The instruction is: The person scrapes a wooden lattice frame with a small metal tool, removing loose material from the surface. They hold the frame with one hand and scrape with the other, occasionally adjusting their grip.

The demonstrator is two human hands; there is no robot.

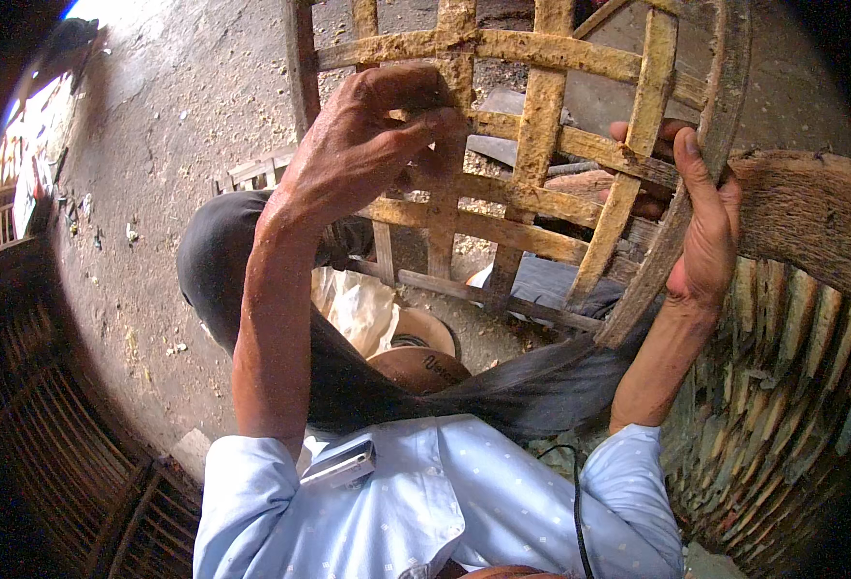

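A square-woven lattice (589, 251) of flat, pale bamboo strips in a weathered wooden frame is held upright at a slant over my crossed legs. My left hand (377, 125) is at the upper left part of the weave, fingers curled around a crossing of strips; the tips of some fingers are hidden. At the right side, my right hand (696, 222) grips the frame's side bar, its thumb on the near face and its other fingers reaching behind the strips. Below the lattice, my dark trousers (232, 270) and part of my bare foot show.
Dusty concrete floor (136, 318) with scattered chips spreads to the left. Slatted bamboo panels (58, 415) line the lower left. Stacked split bamboo pieces (782, 367) and a fibrous brown bundle (792, 203) lie at the right. A pale crumpled sack (353, 299) sits below the lattice.
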